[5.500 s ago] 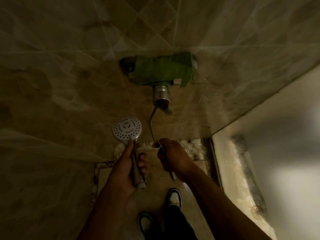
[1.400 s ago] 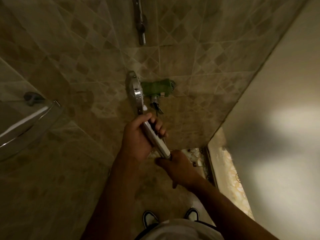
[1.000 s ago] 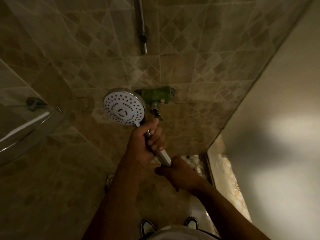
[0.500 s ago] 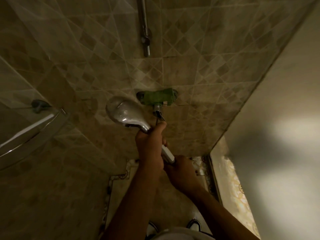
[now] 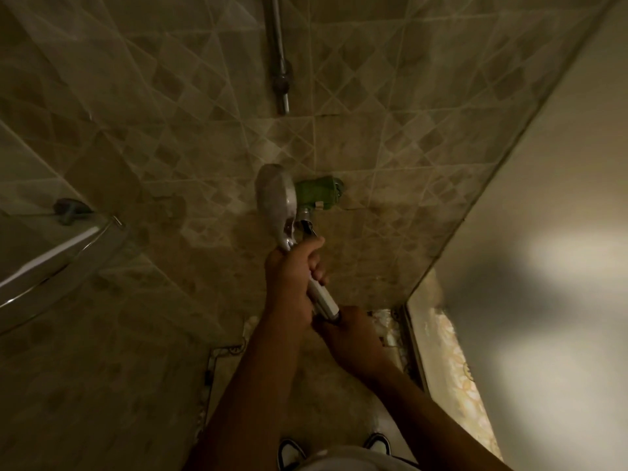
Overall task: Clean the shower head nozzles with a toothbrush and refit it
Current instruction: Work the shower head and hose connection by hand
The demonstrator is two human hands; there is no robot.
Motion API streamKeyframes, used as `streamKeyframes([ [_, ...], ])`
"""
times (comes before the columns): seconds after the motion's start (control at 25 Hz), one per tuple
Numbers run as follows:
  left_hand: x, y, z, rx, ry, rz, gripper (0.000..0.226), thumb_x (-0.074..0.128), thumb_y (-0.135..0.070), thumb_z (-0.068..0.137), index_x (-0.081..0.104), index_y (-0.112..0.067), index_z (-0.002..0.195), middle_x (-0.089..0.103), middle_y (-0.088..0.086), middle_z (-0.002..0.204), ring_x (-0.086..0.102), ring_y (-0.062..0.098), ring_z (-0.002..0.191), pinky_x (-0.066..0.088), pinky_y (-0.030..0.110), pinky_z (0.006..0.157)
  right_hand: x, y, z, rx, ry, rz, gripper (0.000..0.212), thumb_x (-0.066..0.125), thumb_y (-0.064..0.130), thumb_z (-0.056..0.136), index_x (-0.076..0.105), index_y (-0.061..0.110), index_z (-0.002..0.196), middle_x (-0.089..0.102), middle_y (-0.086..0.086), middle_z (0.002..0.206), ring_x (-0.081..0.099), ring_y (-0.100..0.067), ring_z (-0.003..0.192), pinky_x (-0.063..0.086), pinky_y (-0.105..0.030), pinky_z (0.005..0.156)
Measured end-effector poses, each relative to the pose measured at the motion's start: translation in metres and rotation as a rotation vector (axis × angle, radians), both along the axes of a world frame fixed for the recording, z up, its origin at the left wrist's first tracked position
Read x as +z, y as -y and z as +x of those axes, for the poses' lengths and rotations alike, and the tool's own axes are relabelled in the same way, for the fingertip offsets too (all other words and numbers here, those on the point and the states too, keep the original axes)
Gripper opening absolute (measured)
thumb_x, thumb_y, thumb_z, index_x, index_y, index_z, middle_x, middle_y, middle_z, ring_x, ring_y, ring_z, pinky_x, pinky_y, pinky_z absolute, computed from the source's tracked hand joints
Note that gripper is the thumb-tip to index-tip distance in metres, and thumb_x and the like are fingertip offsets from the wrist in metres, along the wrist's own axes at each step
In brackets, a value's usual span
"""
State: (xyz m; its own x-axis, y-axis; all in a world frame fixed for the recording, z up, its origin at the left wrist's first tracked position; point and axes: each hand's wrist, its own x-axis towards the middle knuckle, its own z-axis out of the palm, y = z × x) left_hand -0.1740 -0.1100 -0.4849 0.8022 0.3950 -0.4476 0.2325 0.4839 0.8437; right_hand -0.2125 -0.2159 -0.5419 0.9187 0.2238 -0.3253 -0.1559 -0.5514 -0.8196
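I see the shower head [image 5: 274, 202] edge-on, just left of the green-wrapped mixer valve [image 5: 317, 193] on the tiled wall, its chromed back toward me. It looks rigid and light, probably plastic under the plating, and I judge the smooth finish slippery if wet, so the handle is the place to hold, not the disc. My left hand [image 5: 295, 275] is wrapped round the handle just below the valve. My right hand [image 5: 350, 334] is closed at the handle's bottom end, further below the valve, seemingly on the hose fitting, though what it grips is hidden. I can read no brand, label or writing. Above the valve hangs the riser rail [image 5: 279, 59].
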Motion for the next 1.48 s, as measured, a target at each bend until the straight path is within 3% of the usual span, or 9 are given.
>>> streamKeyframes([
  [0.12, 0.000, -0.013, -0.001, -0.182, 0.125, -0.161, 0.037, 0.068, -0.018, 0.084, 0.041, -0.019, 0.059, 0.032, -0.003, 0.043, 0.033, 0.012, 0.035, 0.035, 0.025, 0.043, 0.005, 0.002, 0.001, 0.038, -0.193, 0.143, 0.030, 0.070, 0.030, 0.084, 0.055, 0.019, 0.060, 0.049, 0.008, 0.047, 0.044, -0.005, 0.039, 0.035, -0.026, 0.047],
  [0.32, 0.004, -0.010, -0.007, -0.087, 0.136, -0.044, 0.017, 0.068, -0.006, 0.087, 0.056, -0.010, 0.075, 0.051, 0.001, 0.057, 0.052, 0.017, 0.051, 0.050, 0.035, 0.059, 0.007, 0.002, 0.005, -0.008, 0.043, -0.009, 0.020, 0.065, 0.030, 0.088, 0.061, 0.017, 0.073, 0.057, 0.005, 0.058, 0.054, -0.010, 0.050, 0.039, -0.025, 0.048],
  [0.44, 0.005, -0.003, -0.008, 0.034, 0.117, -0.059, 0.027, 0.069, -0.004, 0.086, 0.051, -0.012, 0.067, 0.043, 0.000, 0.052, 0.044, 0.015, 0.046, 0.044, 0.033, 0.054, 0.007, 0.001, 0.004, 0.010, 0.154, -0.158, 0.017, 0.062, 0.035, 0.090, 0.067, 0.019, 0.090, 0.068, 0.002, 0.076, 0.065, -0.016, 0.068, 0.043, -0.026, 0.053],
  [0.6, 0.008, -0.015, -0.014, -0.079, 0.199, -0.222, 0.041, 0.059, -0.012, 0.089, 0.035, -0.019, 0.056, 0.025, -0.003, 0.041, 0.024, 0.012, 0.034, 0.028, 0.024, 0.043, 0.007, -0.002, 0.001, 0.105, 0.081, -0.040, 0.024, 0.063, 0.034, 0.088, 0.059, 0.021, 0.068, 0.059, 0.004, 0.058, 0.055, -0.008, 0.048, 0.040, -0.028, 0.048],
  [0.72, 0.011, -0.022, -0.015, -0.132, 0.210, -0.256, 0.036, 0.058, -0.016, 0.089, 0.040, -0.018, 0.058, 0.031, -0.002, 0.044, 0.030, 0.013, 0.037, 0.034, 0.026, 0.045, 0.010, -0.002, 0.002, 0.115, 0.054, 0.039, 0.036, 0.065, 0.028, 0.089, 0.049, 0.024, 0.057, 0.048, 0.007, 0.046, 0.044, -0.002, 0.036, 0.032, -0.021, 0.042],
  [0.96, 0.005, 0.000, -0.015, 0.224, 0.151, 0.135, 0.021, 0.076, -0.016, 0.083, 0.056, -0.010, 0.085, 0.053, -0.006, 0.051, 0.052, 0.013, 0.049, 0.050, 0.034, 0.056, 0.009, -0.006, 0.000, 0.009, 0.127, -0.068, 0.022, 0.062, 0.033, 0.091, 0.059, 0.025, 0.070, 0.061, 0.004, 0.060, 0.057, -0.006, 0.048, 0.041, -0.022, 0.045],
  [1.16, 0.016, -0.009, -0.017, -0.014, 0.236, -0.094, 0.041, 0.061, -0.011, 0.091, 0.039, -0.017, 0.056, 0.029, -0.003, 0.042, 0.029, 0.012, 0.034, 0.031, 0.024, 0.041, 0.007, -0.006, -0.005, 0.071, 0.061, 0.093, 0.032, 0.065, 0.029, 0.088, 0.055, 0.018, 0.060, 0.054, 0.004, 0.052, 0.048, -0.006, 0.042, 0.037, -0.029, 0.045],
  [1.36, 0.012, -0.012, -0.014, 0.001, 0.141, 0.028, 0.018, 0.070, -0.008, 0.087, 0.055, -0.011, 0.076, 0.052, 0.001, 0.058, 0.052, 0.015, 0.049, 0.049, 0.032, 0.052, 0.012, -0.005, 0.000, -0.005, 0.075, 0.046, 0.034, 0.064, 0.025, 0.089, 0.051, 0.024, 0.058, 0.051, 0.007, 0.049, 0.046, -0.002, 0.038, 0.032, -0.017, 0.040],
  [1.48, 0.009, -0.005, -0.014, 0.019, 0.116, 0.066, 0.026, 0.073, -0.003, 0.083, 0.050, -0.014, 0.075, 0.048, -0.001, 0.054, 0.048, 0.013, 0.047, 0.047, 0.032, 0.051, 0.010, -0.007, -0.001, -0.021, 0.115, -0.025, 0.034, 0.064, 0.028, 0.088, 0.049, 0.025, 0.058, 0.051, 0.006, 0.050, 0.048, -0.004, 0.042, 0.032, -0.019, 0.042],
])
